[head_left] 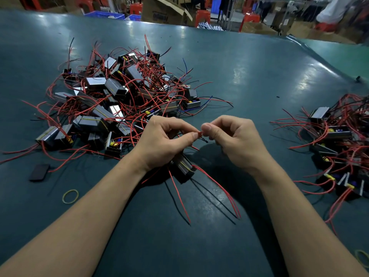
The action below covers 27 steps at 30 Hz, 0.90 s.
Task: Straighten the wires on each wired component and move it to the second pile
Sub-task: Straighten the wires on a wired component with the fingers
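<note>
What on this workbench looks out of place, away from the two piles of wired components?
A flat black piece and a yellow rubber band lie loose on the table, just outside the left pile. Both look like strays.

My two hands meet mid-table: left hand (161,138) & right hand (233,140) pinch one wire end (199,134) between them. The wired component (182,166) hangs just below the pinch, under my left palm, its other wires trailing toward me onto the table (239,66). Big pile (117,96) sits left of & behind the pinch, nearest units just beside my left hand. Second pile (339,148) lies well apart to the right. Flat pad (39,172) & rubber band (70,196) lie far left of the pinch, nearer me. Another band (362,256) at right, near edge. Boxes (165,11) & stools (202,17) behind the table.
</note>
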{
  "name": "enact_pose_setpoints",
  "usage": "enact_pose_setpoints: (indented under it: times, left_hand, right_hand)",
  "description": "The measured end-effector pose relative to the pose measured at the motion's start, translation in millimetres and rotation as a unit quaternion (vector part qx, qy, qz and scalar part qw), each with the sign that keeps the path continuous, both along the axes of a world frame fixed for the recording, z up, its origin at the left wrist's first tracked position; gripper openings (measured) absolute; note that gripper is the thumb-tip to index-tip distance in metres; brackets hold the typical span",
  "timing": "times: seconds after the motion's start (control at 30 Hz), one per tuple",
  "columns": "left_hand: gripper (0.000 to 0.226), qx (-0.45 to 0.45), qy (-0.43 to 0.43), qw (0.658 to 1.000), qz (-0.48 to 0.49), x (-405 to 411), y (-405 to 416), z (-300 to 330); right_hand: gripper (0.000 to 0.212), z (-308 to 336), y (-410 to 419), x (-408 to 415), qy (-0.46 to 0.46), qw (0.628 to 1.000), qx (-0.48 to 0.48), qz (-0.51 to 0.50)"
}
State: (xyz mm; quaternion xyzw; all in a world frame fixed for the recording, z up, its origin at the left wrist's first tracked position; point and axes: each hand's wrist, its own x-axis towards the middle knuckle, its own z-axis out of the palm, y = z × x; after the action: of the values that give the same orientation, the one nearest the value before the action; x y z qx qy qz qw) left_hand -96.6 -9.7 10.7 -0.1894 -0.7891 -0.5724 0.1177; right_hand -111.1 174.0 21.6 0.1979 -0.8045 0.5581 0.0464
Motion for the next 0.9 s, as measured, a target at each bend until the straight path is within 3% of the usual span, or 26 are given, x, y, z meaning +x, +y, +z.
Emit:
enact_pose_setpoints:
  times: [0.1, 0.23, 0.4, 0.53, 0.67, 0.8, 0.9]
  left_hand:
    - [0.009, -0.03, 0.026, 0.999, 0.03, 0, 2, -2]
    - [0.005, -0.068, 0.043, 0.995, 0.062, 0, 6, -3]
    - [0.008, -0.033, 0.014, 0.996, 0.08, -2, 4, -1]
    - [0.008, -0.035, -0.007, 0.997, 0.075, -1, 5, 1]
    - [0.008, -0.04, -0.016, 0.998, 0.055, 0, 4, 1]
    - [0.008, -0.049, -0.02, 0.998, 0.033, 0, 3, 1]
    - [0.007, -0.048, -0.016, 0.998, 0.022, 0, 2, 0]
  right_hand:
    - [0.025, 0, -3, 2, 0.034, 0.996, 0.068, -0.049]
    - [0.03, -6, -19, 9, 0.151, 0.961, 0.174, -0.153]
    - [0.014, 4, 0, 5, 0.185, 0.97, 0.147, -0.058]
    - [0.041, 2, 13, 0, 0.192, 0.971, 0.143, -0.017]
    - [0.025, -2, 7, -2, 0.272, 0.948, 0.164, -0.023]
    - [0.008, -3, 9, -4, 0.268, 0.946, 0.18, -0.022]
    - [0.011, -1, 9, -3, 0.26, 0.946, 0.195, -0.013]
